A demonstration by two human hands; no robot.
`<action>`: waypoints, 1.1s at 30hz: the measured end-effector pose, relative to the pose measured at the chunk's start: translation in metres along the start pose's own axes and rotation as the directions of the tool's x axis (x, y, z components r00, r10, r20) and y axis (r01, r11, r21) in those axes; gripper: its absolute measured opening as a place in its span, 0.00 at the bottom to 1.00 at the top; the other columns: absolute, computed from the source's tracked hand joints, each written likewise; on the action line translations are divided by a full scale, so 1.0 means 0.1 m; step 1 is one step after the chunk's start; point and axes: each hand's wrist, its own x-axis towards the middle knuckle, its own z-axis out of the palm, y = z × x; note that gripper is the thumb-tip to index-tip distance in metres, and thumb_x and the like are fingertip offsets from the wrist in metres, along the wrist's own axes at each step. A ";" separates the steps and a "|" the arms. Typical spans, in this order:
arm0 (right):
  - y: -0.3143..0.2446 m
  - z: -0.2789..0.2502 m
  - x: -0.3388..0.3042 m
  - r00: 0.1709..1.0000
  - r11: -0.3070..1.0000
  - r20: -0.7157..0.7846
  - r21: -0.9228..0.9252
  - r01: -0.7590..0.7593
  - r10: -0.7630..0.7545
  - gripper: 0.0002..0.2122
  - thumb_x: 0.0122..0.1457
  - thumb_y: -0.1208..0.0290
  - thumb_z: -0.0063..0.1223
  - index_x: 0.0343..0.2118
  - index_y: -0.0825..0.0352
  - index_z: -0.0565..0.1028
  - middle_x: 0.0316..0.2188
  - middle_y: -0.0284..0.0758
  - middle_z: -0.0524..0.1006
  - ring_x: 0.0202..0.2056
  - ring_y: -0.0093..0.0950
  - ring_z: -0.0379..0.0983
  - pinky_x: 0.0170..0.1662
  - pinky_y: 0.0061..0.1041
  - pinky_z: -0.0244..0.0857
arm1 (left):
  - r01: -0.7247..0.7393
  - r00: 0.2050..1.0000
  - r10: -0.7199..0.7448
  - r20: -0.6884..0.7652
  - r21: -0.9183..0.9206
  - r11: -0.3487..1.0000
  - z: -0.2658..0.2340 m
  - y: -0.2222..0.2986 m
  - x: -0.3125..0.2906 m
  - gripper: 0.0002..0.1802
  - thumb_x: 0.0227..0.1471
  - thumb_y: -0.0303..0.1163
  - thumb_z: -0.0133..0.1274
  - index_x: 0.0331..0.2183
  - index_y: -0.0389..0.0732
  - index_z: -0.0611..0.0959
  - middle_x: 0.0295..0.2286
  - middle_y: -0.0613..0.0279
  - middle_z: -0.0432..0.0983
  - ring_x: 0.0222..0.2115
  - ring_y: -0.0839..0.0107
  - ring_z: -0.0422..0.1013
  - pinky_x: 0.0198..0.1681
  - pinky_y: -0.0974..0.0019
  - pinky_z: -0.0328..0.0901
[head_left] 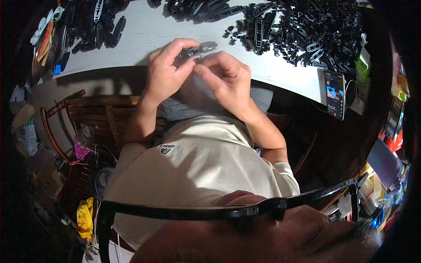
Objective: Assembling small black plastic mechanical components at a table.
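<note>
Near the table's front edge, my left hand [166, 70] pinches a small dark plastic part [190, 53] between thumb and fingers. A greyish, slotted end [208, 47] sticks out to the right of it, blurred. Close beside it is my right hand [229, 79], its fingers curled in and its thumb meeting the forefinger by my left thumb. Whatever sits in that right pinch is too small or hidden to make out.
On the white table [140, 33] lie a large heap of small black parts [315, 30] at right and longer black pieces [98, 26] at left. A lit phone [334, 95] stands at the right edge. A wooden chair [94, 103] is at left.
</note>
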 end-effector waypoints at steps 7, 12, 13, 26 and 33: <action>-0.11 -0.12 0.11 0.994 0.958 0.020 0.265 -0.111 0.110 0.08 0.66 0.75 0.57 0.45 0.71 0.76 0.30 0.35 0.83 0.28 0.21 0.80 0.29 0.20 0.73 | 0.014 1.000 -0.014 0.015 -0.001 1.000 0.01 -0.01 -0.02 0.17 0.50 0.22 0.64 0.44 0.41 0.84 0.36 0.58 0.85 0.35 0.66 0.82 0.39 0.65 0.74; -0.08 -0.16 0.13 0.936 0.719 0.106 0.613 -0.327 0.335 0.06 0.69 0.73 0.54 0.42 0.71 0.74 0.31 0.38 0.83 0.30 0.23 0.82 0.27 0.18 0.73 | -0.039 0.999 0.039 0.025 0.002 0.999 0.04 -0.02 -0.01 0.17 0.50 0.22 0.65 0.44 0.41 0.83 0.35 0.58 0.85 0.34 0.67 0.81 0.37 0.66 0.74; -0.09 -0.14 0.14 0.924 0.702 0.159 0.610 -0.368 0.347 0.06 0.69 0.73 0.54 0.40 0.70 0.74 0.31 0.38 0.83 0.28 0.23 0.82 0.26 0.18 0.72 | -0.008 0.999 0.009 0.039 -0.015 1.000 0.03 0.00 -0.03 0.17 0.50 0.22 0.65 0.44 0.40 0.83 0.35 0.58 0.84 0.34 0.67 0.81 0.37 0.65 0.74; 0.09 -0.11 0.11 0.941 0.840 0.114 0.425 -0.337 0.319 0.10 0.67 0.69 0.58 0.43 0.71 0.75 0.26 0.36 0.82 0.23 0.22 0.78 0.23 0.21 0.68 | -0.040 0.990 0.047 0.132 -0.052 0.998 -0.02 0.03 0.01 0.13 0.56 0.22 0.61 0.44 0.38 0.84 0.34 0.63 0.83 0.33 0.76 0.78 0.39 0.69 0.73; 0.05 -0.19 0.04 0.990 0.988 0.078 -0.113 -0.106 0.116 0.17 0.62 0.58 0.64 0.39 0.71 0.80 0.21 0.46 0.79 0.23 0.41 0.80 0.28 0.34 0.71 | 0.263 0.932 -0.120 0.342 -0.410 0.873 -0.11 -0.11 -0.05 0.11 0.64 0.24 0.54 0.48 0.33 0.79 0.39 0.64 0.79 0.37 0.81 0.75 0.41 0.75 0.71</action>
